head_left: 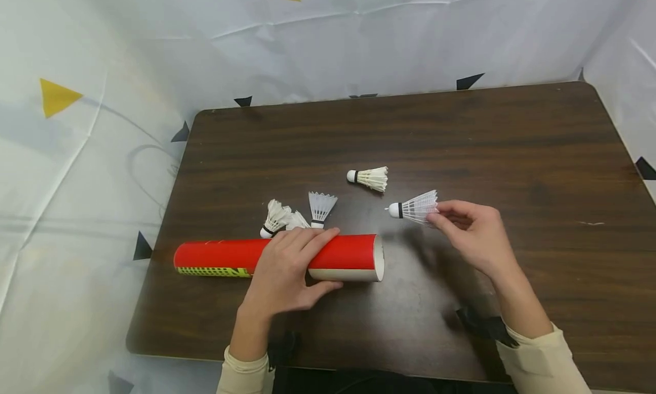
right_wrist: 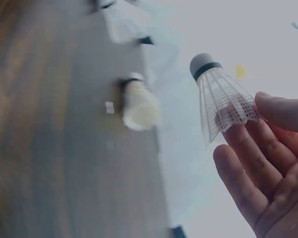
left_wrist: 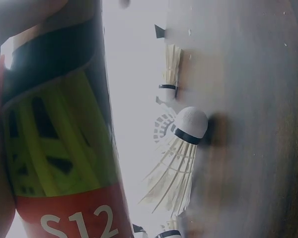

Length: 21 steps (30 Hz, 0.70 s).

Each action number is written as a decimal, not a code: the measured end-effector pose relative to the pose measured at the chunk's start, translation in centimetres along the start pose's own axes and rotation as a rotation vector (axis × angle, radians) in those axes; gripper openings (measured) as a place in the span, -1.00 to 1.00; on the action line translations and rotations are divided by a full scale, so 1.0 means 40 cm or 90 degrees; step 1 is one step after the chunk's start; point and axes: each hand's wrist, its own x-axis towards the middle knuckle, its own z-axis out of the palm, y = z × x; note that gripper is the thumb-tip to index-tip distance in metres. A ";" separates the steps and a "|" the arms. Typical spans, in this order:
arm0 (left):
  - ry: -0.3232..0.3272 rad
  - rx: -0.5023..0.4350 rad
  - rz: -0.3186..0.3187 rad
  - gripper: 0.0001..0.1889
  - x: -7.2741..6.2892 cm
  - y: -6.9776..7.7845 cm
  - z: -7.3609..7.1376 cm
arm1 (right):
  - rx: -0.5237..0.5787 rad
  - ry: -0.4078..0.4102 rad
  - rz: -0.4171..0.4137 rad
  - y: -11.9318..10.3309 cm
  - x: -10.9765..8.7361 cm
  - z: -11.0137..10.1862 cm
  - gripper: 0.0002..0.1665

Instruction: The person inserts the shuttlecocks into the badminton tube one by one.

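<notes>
A red shuttlecock tube [head_left: 215,251] lies on its side, its round end facing right. My left hand [head_left: 287,266] grips it from above, fingers over the top and thumb on the near side. In the left wrist view the tube [left_wrist: 64,134] shows a green and yellow print. My right hand [head_left: 474,234] pinches a white plastic shuttlecock [head_left: 417,207] by its skirt rim, cork pointing left towards the tube. The right wrist view shows thumb and fingers on the skirt of this shuttlecock [right_wrist: 223,94].
Behind the tube lie a worn feather shuttlecock [head_left: 275,216], a partly hidden white one [head_left: 297,220] and an upturned-skirt white one [head_left: 322,207]. Farther back rests another feather shuttlecock [head_left: 370,178]. The brown wooden table [head_left: 512,149] is bordered by white sheeting [head_left: 359,46].
</notes>
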 end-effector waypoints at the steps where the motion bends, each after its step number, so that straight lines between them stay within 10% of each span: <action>1: 0.001 0.000 0.000 -0.16 0.001 -0.001 -0.001 | 0.010 0.009 -0.003 -0.008 -0.008 -0.013 -0.79; 9: 0.004 0.001 0.005 -0.14 0.001 -0.003 0.002 | 0.037 0.045 -0.036 -0.049 -0.070 -0.066 -0.80; 21: -0.009 0.005 -0.002 -0.15 0.002 -0.001 -0.001 | 0.037 -0.043 -0.107 -0.084 -0.101 -0.041 -0.75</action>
